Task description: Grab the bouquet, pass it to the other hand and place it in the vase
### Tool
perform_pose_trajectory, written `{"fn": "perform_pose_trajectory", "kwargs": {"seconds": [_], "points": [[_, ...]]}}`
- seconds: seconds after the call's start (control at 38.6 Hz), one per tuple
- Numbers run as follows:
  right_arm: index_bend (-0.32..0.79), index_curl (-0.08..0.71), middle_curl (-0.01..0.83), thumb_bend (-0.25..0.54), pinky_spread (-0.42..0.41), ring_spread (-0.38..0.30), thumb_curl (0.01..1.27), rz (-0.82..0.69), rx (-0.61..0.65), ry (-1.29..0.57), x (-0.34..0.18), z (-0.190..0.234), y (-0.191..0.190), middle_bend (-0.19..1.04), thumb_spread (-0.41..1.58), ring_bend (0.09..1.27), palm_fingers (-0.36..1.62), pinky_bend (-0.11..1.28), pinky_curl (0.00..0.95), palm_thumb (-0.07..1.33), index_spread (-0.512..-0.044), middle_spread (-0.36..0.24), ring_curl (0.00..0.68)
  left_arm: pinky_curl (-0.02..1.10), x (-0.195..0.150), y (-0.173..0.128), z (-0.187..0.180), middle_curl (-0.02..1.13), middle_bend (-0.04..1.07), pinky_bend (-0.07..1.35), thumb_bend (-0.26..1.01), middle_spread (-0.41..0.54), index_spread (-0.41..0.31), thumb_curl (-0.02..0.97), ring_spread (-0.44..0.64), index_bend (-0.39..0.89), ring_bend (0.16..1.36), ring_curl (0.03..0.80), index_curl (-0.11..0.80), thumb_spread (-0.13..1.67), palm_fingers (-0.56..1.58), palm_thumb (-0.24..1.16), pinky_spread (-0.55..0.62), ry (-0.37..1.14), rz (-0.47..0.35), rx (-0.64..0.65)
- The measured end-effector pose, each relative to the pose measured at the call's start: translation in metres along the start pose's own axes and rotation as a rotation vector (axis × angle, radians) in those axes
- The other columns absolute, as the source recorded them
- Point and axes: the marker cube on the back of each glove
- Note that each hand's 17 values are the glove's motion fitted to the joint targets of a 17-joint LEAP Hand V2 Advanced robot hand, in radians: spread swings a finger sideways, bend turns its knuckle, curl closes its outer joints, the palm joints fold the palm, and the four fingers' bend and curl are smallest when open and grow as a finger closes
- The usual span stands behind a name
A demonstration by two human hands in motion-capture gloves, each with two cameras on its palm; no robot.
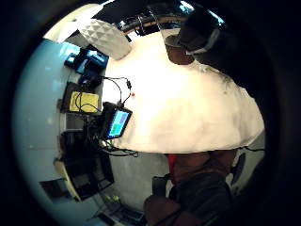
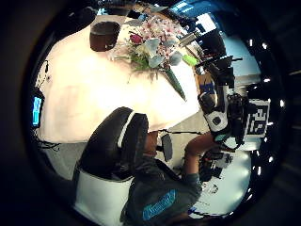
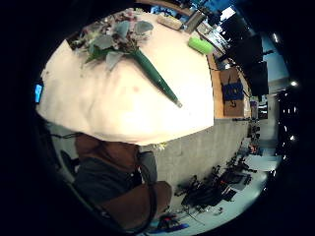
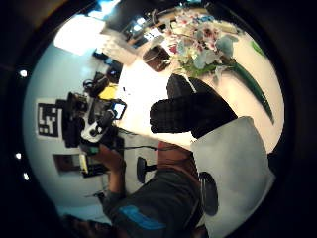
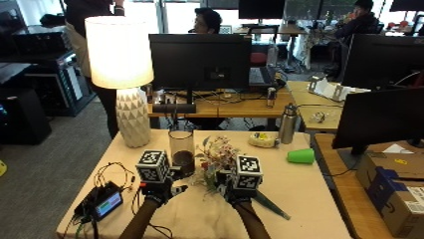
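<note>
You're hovering both hands, the left hand (image 5: 159,191) and right hand (image 5: 236,195), fingers relaxed and holding nothing, over the bouquet (image 5: 218,158) lying on the table (image 5: 311,199) beside the vase (image 5: 181,153). Probably light, floppy, fragile blooms: take the green wrapped stem (image 3: 155,76).

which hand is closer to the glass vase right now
Left. The left hand is raised just in front of the vase, a little to its left. The right hand is over the bouquet, on the far side of the flowers from the vase.
</note>
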Motion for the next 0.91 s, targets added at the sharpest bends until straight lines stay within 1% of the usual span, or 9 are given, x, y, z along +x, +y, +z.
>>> {"fn": "perform_pose_trajectory", "kwargs": {"seconds": [0.03, 0.13, 0.23, 0.31, 0.41, 0.57, 0.67, 0.75, 0.91], "points": [[0.19, 0.050, 0.074, 0.247, 0.148, 0.073, 0.08, 0.000, -0.001, 0.000, 0.000, 0.000, 0.000, 0.27, 0.44, 0.28, 0.44, 0.32, 0.067, 0.37, -0.171, 0.022, 0.054, 0.07, 0.000, 0.000, 0.000, 0.06, 0.23, 0.34, 0.08, 0.017, -0.061, 0.043, 0.09, 0.18, 0.44, 0.085, 0.054, 0.41, 0.61, 0.16, 0.16, 0.000, 0.001, 0.000], [0.16, 0.115, 0.124, 0.269, 0.216, 0.110, 0.11, -0.005, -0.008, -0.003, -0.001, 0.002, 0.001, 0.28, 0.71, 0.30, 0.40, 0.33, 0.135, 0.42, -0.244, 0.032, 0.112, 0.15, -0.001, -0.003, 0.002, 0.14, 0.22, 0.36, 0.07, 0.025, -0.087, 0.074, 0.14, 0.16, 0.48, 0.167, 0.108, 0.64, 0.57, 0.18, 0.24, -0.004, 0.009, 0.005], [0.16, 0.152, 0.162, 0.268, 0.258, 0.134, 0.14, -0.015, -0.008, 0.001, -0.001, 0.003, 0.002, 0.28, 0.89, 0.31, 0.38, 0.33, 0.171, 0.45, -0.287, 0.037, 0.140, 0.19, 0.002, -0.001, 0.000, 0.19, 0.21, 0.36, 0.05, 0.030, -0.102, 0.101, 0.16, 0.16, 0.50, 0.201, 0.146, 0.79, 0.55, 0.18, 0.28, 0.001, 0.004, 0.004], [0.16, 0.172, 0.184, 0.258, 0.278, 0.145, 0.16, -0.016, -0.009, 0.006, -0.001, 0.003, 0.004, 0.28, 0.98, 0.30, 0.37, 0.33, 0.189, 0.46, -0.311, 0.040, 0.154, 0.20, -0.002, -0.006, 0.005, 0.21, 0.20, 0.35, 0.04, 0.032, -0.109, 0.119, 0.18, 0.16, 0.50, 0.214, 0.169, 0.86, 0.54, 0.19, 0.31, -0.010, 0.007, 0.010], [0.15, 0.190, 0.208, 0.240, 0.294, 0.155, 0.18, -0.027, -0.004, 0.004, -0.002, 0.004, 0.006, 0.28, 1.07, 0.31, 0.35, 0.33, 0.210, 0.46, -0.330, 0.042, 0.171, 0.22, -0.002, -0.011, 0.009, 0.23, 0.19, 0.34, 0.02, 0.034, -0.114, 0.142, 0.19, 0.15, 0.50, 0.227, 0.193, 0.92, 0.53, 0.19, 0.32, -0.015, 0.022, 0.018], [0.14, 0.210, 0.240, 0.210, 0.308, 0.164, 0.21, -0.035, -0.001, 0.008, -0.001, 0.005, 0.006, 0.28, 1.15, 0.31, 0.34, 0.32, 0.235, 0.47, -0.343, 0.044, 0.192, 0.25, 0.005, -0.008, 0.004, 0.26, 0.19, 0.34, -0.01, 0.036, -0.118, 0.172, 0.20, 0.15, 0.51, 0.241, 0.222, 0.97, 0.52, 0.20, 0.34, -0.001, 0.030, 0.023], [0.14, 0.219, 0.259, 0.188, 0.314, 0.167, 0.23, -0.045, 0.008, -0.001, -0.002, 0.005, 0.003, 0.27, 1.18, 0.32, 0.33, 0.32, 0.251, 0.48, -0.344, 0.045, 0.205, 0.26, 0.002, -0.014, 0.009, 0.27, 0.18, 0.33, -0.02, 0.036, -0.120, 0.188, 0.20, 0.15, 0.51, 0.249, 0.238, 0.99, 0.52, 0.20, 0.35, -0.010, 0.032, 0.027], [0.13, 0.222, 0.270, 0.172, 0.316, 0.170, 0.24, -0.047, 0.009, 0.005, 0.001, 0.005, 0.002, 0.27, 1.20, 0.32, 0.31, 0.33, 0.264, 0.49, -0.345, 0.045, 0.213, 0.27, 0.003, -0.012, 0.008, 0.28, 0.18, 0.33, -0.02, 0.036, -0.121, 0.199, 0.20, 0.14, 0.51, 0.254, 0.245, 1.00, 0.51, 0.20, 0.35, -0.009, 0.032, 0.028], [0.12, 0.224, 0.290, 0.135, 0.320, 0.177, 0.25, -0.032, 0.011, 0.030, 0.017, 0.006, 0.002, 0.27, 1.21, 0.33, 0.29, 0.34, 0.285, 0.49, -0.348, 0.052, 0.228, 0.29, 0.003, -0.015, 0.012, 0.30, 0.19, 0.33, -0.02, 0.037, -0.120, 0.217, 0.21, 0.13, 0.52, 0.264, 0.256, 1.01, 0.50, 0.19, 0.35, -0.001, 0.038, 0.043]]}}
